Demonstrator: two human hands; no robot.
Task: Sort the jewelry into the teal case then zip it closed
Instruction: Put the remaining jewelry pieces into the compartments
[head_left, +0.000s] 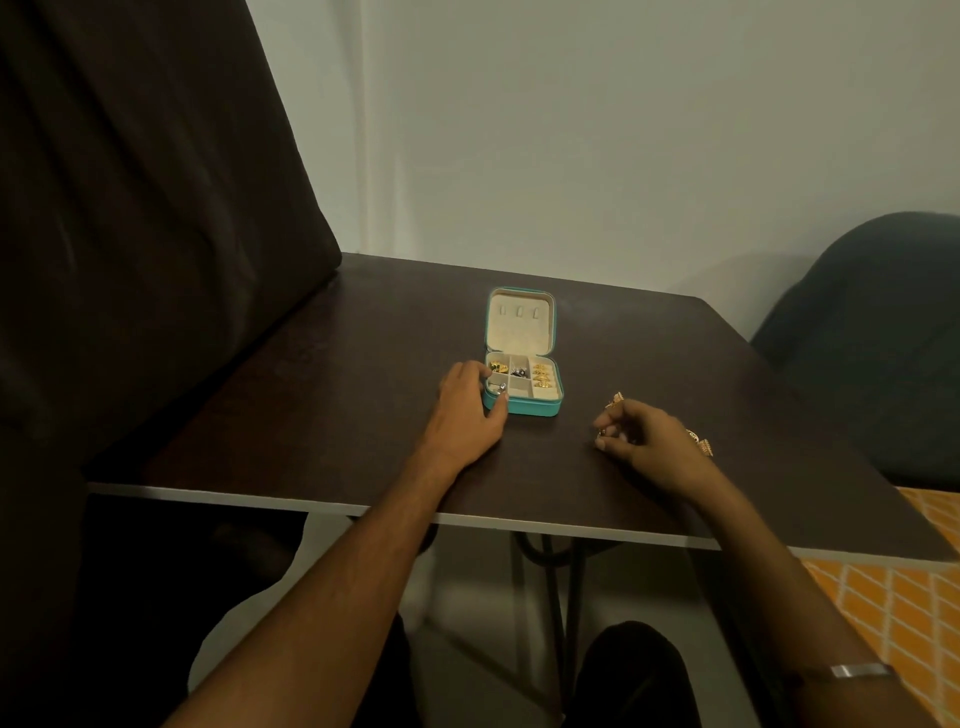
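Head view: left hand (467, 402) grips teal case (540, 408) (lid open).

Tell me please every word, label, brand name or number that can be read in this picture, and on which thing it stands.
No readable text in this view.
The teal case: no logo or label shows on its shell or its open lid.
The jewelry in its compartments and the gold pieces on the table: too small to show any marking.
The band on the right forearm: plain, no writing seen.
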